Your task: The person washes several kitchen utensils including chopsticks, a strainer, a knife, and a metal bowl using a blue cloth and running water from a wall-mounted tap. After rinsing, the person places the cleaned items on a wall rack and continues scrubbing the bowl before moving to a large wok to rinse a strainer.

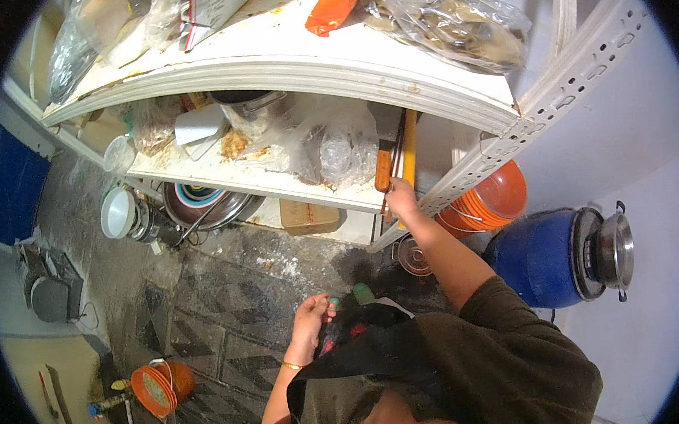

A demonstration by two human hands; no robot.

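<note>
My right hand (403,200) reaches to the right end of the lower shelf (274,179). Its fingers are closed, largely hidden, beside the lower end of an orange-brown block-like handle (382,171). A long yellow strip (409,148) stands upright just behind that hand, with thin dark rods alongside it. I cannot make out which of these the fingers grip. My left hand (309,324), with a gold bracelet at the wrist, hangs over the floor in front of my body. Its fingers are curled in, and nothing shows in them.
Clear plastic bags (335,145) and a metal pot (252,108) crowd the lower shelf. A cardboard box (308,216) sits underneath. Orange buckets (486,194) and a blue barrel (536,260) stand at right, beyond the perforated shelf post (470,167). Another orange bucket (161,388) is lower left.
</note>
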